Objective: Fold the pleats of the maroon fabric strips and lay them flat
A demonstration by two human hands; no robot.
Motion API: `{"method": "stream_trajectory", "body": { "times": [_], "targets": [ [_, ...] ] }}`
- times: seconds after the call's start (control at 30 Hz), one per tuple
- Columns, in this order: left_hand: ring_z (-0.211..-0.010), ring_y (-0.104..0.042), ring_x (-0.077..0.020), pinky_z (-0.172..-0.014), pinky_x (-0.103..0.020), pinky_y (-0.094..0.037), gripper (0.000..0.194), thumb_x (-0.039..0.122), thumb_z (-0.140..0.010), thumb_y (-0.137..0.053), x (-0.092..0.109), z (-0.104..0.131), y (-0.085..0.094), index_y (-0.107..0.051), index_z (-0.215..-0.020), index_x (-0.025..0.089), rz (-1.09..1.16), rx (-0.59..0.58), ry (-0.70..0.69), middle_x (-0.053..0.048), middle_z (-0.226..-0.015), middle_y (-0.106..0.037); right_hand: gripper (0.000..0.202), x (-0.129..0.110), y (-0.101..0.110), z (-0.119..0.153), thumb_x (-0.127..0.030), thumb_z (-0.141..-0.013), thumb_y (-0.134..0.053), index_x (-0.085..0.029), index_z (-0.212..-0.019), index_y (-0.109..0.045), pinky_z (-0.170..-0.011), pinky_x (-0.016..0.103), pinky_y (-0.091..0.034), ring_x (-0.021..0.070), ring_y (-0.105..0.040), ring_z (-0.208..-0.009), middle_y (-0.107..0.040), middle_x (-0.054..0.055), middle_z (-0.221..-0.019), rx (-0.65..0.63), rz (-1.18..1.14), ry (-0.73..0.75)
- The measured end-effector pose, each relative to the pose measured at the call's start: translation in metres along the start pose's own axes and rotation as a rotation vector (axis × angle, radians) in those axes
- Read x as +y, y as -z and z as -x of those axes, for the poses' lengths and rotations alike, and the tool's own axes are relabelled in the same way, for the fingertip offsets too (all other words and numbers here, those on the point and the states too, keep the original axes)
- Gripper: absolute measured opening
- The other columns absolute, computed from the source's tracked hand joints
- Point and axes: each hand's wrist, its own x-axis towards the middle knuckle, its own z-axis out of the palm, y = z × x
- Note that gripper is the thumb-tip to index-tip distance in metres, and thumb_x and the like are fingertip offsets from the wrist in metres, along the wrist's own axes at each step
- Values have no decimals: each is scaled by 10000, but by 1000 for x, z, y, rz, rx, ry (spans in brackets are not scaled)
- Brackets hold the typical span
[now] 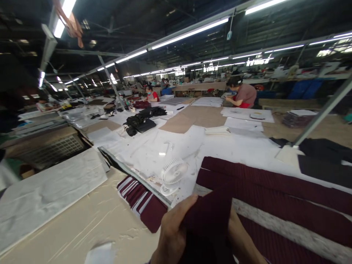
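Observation:
A dark maroon fabric piece (207,223) is held up at the bottom centre. My left hand (174,229) grips its left edge, thumb along the top corner. On the other side my right hand (240,233) is at the fabric's right edge, its fingers hidden behind the cloth. Left of my hands, a fanned stack of maroon and white pieces (143,201) lies near the table edge. Long rows of overlapping maroon pieces (275,198) cover the white table at the right, with a pale strip (291,223) between them.
A small white fan (174,172) stands just beyond my hands. Black cloth items (141,121) and brown sheets (192,117) lie farther back. A slanted metal post (321,113) rises at the right. A person (243,95) in a pinkish top works across the table; another person (151,96) wears red.

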Motion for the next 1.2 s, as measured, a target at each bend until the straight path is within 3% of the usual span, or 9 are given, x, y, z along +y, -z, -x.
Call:
{"method": "stream_trajectory", "body": {
  "times": [0.1, 0.2, 0.4, 0.5, 0.63, 0.9, 0.97, 1.07, 1.2],
  "targets": [
    [-1119, -607, -245, -989, -355, -464, 329, 309, -826, -612, 2, -4, -7, -664, -1139, 223, 369, 137, 288, -69, -1164, -688, 189, 4, 1, -4, -363, -798, -633, -183, -816, -689, -676, 303, -516, 235, -643, -749, -696, 47, -774, -23, 118, 104],
    [-1052, -639, -259, -953, -390, -489, 325, 325, -804, -650, 9, -8, -11, -678, -1085, 163, 701, 160, 471, -93, -1036, -729, 221, 6, 2, -8, -376, -813, -632, -181, -900, -685, -716, 308, -506, 234, -643, -816, -706, 49, -842, -77, 43, 13],
    [-991, -665, -240, -960, -385, -487, 380, 249, -775, -694, 14, -1, -4, -646, -1139, 150, 779, 81, 544, -95, -977, -741, 376, -4, -1, -9, -426, -790, -675, -178, -1069, -633, -811, 362, -537, 245, -670, -889, -721, 64, -977, -166, -365, -253],
    [-1000, -665, -250, -972, -397, -482, 482, 232, -764, -703, 14, 4, -3, -591, -1226, 154, 832, 84, 614, -102, -1001, -737, 377, -5, -5, -10, -431, -744, -713, -179, -1014, -638, -787, 347, -550, 246, -674, -885, -724, 65, -970, -89, -325, -225],
    [-1008, -666, -243, -1003, -390, -462, 389, 197, -783, -674, 16, 3, -1, -632, -1169, 161, 925, 92, 697, -92, -990, -742, 347, 1, -8, -9, -423, -733, -719, -205, -982, -615, -757, 316, -556, 226, -667, -869, -716, 45, -962, 7, -200, -128],
    [-1027, -659, -246, -1014, -398, -455, 319, 163, -810, -634, 22, -6, 1, -651, -1128, 149, 1005, 58, 671, -95, -1003, -739, 347, 6, -10, -8, -400, -749, -710, -229, -1020, -577, -765, 319, -561, 220, -660, -879, -688, 35, -958, 38, -138, -60],
    [-1021, -662, -247, -1004, -403, -464, 357, 181, -821, -627, 26, -7, 2, -620, -1175, 144, 993, 87, 677, -102, -1010, -736, 411, 8, -9, -10, -381, -766, -700, -248, -1118, -536, -769, 342, -558, 221, -657, -889, -677, 36, -976, 44, -140, 0],
    [-1004, -668, -247, -986, -400, -477, 398, 184, -820, -628, 32, -8, 7, -591, -1213, 139, 978, 143, 667, -103, -1008, -735, 480, 6, -2, -13, -318, -807, -677, -329, -1243, -477, -809, 363, -525, 220, -603, -1017, -592, 47, -1153, 90, -10, 248],
    [-976, -678, -237, -972, -385, -485, 403, 160, -806, -636, 38, -7, 17, -596, -1208, 149, 976, 171, 632, -87, -986, -741, 218, -6, 9, -18, -285, -836, -663, -347, -1042, -632, -942, 403, -428, 247, -446, -1217, -431, 27, -1355, -25, 283, 523]
  ]
}}
